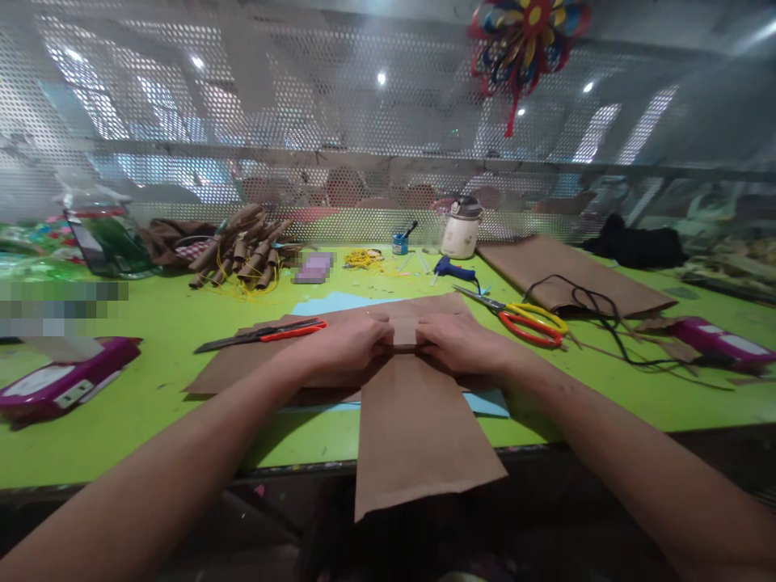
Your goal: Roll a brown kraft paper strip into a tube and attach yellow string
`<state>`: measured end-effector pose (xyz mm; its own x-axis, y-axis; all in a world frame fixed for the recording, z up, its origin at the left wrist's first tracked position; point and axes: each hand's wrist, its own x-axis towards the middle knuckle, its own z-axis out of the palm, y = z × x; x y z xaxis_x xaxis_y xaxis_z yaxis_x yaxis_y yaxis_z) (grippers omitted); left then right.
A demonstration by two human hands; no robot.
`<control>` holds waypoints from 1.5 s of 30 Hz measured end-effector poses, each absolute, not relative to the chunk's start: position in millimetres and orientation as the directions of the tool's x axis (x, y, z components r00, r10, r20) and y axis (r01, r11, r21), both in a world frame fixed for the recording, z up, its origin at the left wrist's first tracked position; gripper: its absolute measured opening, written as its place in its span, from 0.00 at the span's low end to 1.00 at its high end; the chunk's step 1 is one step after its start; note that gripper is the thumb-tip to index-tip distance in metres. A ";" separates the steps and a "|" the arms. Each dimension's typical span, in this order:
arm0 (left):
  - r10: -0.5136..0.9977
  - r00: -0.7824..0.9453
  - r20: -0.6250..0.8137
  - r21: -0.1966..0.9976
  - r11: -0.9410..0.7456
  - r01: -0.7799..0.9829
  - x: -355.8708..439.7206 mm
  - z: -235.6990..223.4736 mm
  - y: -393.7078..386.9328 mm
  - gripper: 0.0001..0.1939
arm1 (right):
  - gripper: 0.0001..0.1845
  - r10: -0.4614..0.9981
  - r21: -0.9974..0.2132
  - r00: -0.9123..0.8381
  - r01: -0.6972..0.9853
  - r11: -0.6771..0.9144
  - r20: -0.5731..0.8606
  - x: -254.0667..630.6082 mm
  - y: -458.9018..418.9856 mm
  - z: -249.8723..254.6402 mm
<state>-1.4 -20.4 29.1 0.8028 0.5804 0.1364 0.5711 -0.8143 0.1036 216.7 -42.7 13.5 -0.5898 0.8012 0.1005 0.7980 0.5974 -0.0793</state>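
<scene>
Kraft-paper strip (421,432): overhangs the tabletop (158,315) at six o'clock. Left hand (357,338) and right hand (456,339): curled, pinching its far end. Folding seems partway: far end creased, near length unfolded.

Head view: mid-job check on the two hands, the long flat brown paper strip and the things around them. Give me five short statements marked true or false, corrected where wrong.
1. The left hand and the right hand both touch the long flat brown paper strip. True.
2. The strip's near end lies wholly on the lime-green table. False: it sticks out past the table's front edge.
3. The right hand holds the metal scissors with yellow and red handles. False: they lie on the table.
4. A red-handled cutting tool with a dark blade lies left of both hands. True.
5. The white, dark-lidded container is tipped over. False: it stands upright.
</scene>
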 end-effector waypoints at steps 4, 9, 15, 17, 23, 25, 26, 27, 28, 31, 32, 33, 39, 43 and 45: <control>0.569 0.812 0.127 0.008 -0.820 0.573 -3.8 30.2 -21.6 0.09 | 0.08 0.777 0.055 -0.623 0.782 0.621 0.087 221.0 -45.0 14.9; 0.526 0.839 0.140 -0.074 -0.839 0.539 -4.4 27.5 -21.3 0.09 | 0.09 0.785 0.089 -0.616 0.787 0.611 0.066 221.9 -50.0 17.9; 0.492 0.864 0.110 -0.173 -0.846 0.504 -3.4 27.2 -21.5 0.06 | 0.08 0.776 0.113 -0.629 0.776 0.621 0.054 219.4 -55.3 20.8; 0.480 0.874 0.077 -0.200 -0.851 0.485 -1.9 28.7 -22.5 0.05 | 0.08 0.768 0.121 -0.638 0.768 0.629 0.059 219.1 -56.4 20.3; 0.465 0.884 0.049 -0.237 -0.854 0.463 2.1 31.2 -27.8 0.08 | 0.09 0.772 0.154 -0.633 0.769 0.621 0.048 218.2 -56.4 19.5; 0.496 0.865 0.074 -0.208 -0.841 0.500 1.8 31.6 -29.4 0.08 | 0.10 0.783 0.141 -0.621 0.779 0.611 0.036 219.1 -54.4 19.6; 0.515 0.853 0.087 -0.184 -0.833 0.521 1.4 32.0 -29.8 0.09 | 0.09 0.787 0.126 -0.616 0.784 0.608 0.031 220.0 -53.1 19.6; 0.533 0.840 0.104 -0.153 -0.826 0.543 0.8 32.8 -29.9 0.09 | 0.09 0.790 0.108 -0.612 0.788 0.607 0.029 220.9 -52.0 19.6; 0.549 0.828 0.117 -0.111 -0.821 0.560 0.1 33.8 -29.6 0.10 | 0.09 0.792 0.089 -0.610 0.791 0.605 0.032 221.8 -51.1 19.6; 0.587 0.804 0.096 0.065 -0.809 0.584 -1.5 39.1 -25.5 0.14 | 0.08 0.790 0.055 -0.606 0.795 0.604 0.088 222.4 -51.0 20.3; 0.604 0.794 0.071 0.128 -0.795 0.593 -1.8 41.5 -23.4 0.17 | 0.08 0.785 0.058 -0.608 0.793 0.606 0.119 221.7 -51.9 20.9; 0.621 0.783 0.040 0.190 -0.774 0.604 -2.0 44.0 -21.2 0.21 | 0.08 0.776 0.068 -0.612 0.790 0.610 0.155 220.7 -52.9 21.6; 0.612 0.787 -0.077 0.581 -0.614 0.534 -6.3 53.0 -12.4 0.22 | 0.07 0.687 0.134 -0.638 0.759 0.637 0.348 215.7 -55.7 23.8; 0.625 0.773 -0.106 0.838 -0.362 0.408 -9.8 43.6 -10.2 0.18 | 0.12 0.630 0.156 -0.632 0.751 0.642 0.452 217.1 -53.2 21.0; 0.608 0.781 -0.142 0.913 -0.225 0.341 -10.0 38.8 -9.5 0.19 | 0.13 0.612 0.153 -0.623 0.751 0.643 0.487 217.5 -52.6 20.1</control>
<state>-10.0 -9.5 38.8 0.7809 0.6083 -0.1419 0.3411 -0.2251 0.9127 217.5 -52.6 20.1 -0.6232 0.6116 0.4875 0.7507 0.6426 0.1534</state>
